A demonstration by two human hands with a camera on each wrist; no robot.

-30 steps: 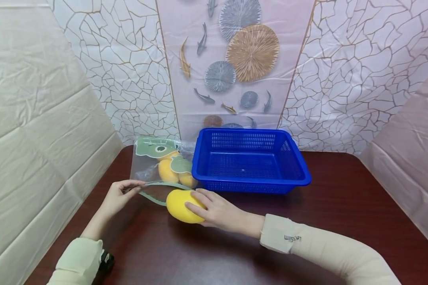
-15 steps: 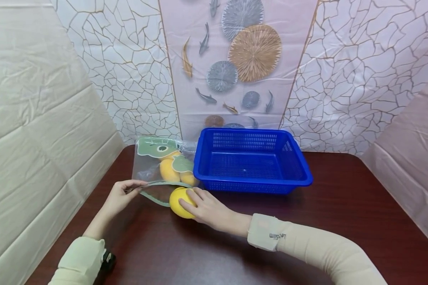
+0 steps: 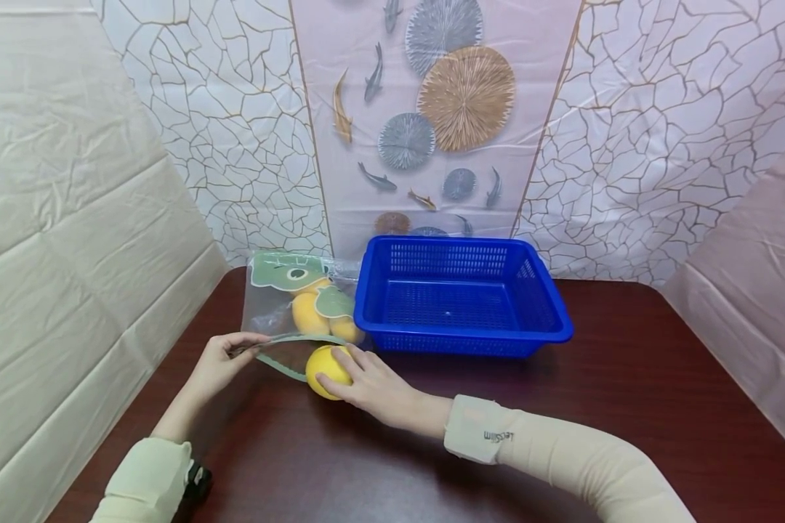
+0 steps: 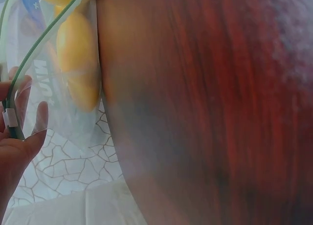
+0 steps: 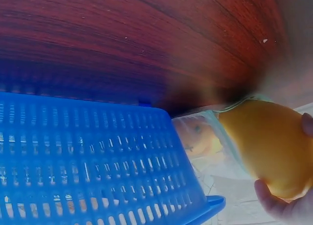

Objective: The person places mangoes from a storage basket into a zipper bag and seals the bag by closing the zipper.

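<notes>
A clear zip bag (image 3: 262, 309) with a green cartoon print lies at the back left, holding several yellow mangoes (image 3: 309, 314). My left hand (image 3: 214, 367) pinches the left end of its green-edged mouth; a pale slider (image 4: 11, 117) shows at the fingers in the left wrist view. The mouth gapes toward me. My right hand (image 3: 381, 388) grips another yellow mango (image 3: 323, 374) at the right part of that mouth. In the right wrist view, the held mango (image 5: 274, 142) has its tip at the bag's edge, partly behind the film.
A blue plastic basket (image 3: 461, 335) with slotted sides stands just right of the bag, close to my right hand. Beneath everything is a dark red-brown tabletop (image 3: 340, 465). Patterned cloth (image 3: 248, 131) hangs behind, and pale cloth walls (image 3: 72, 290) flank the table.
My right hand has moved left with the mango, turning it so its end points into the bag's mouth. My left hand keeps its hold on the bag's edge.
</notes>
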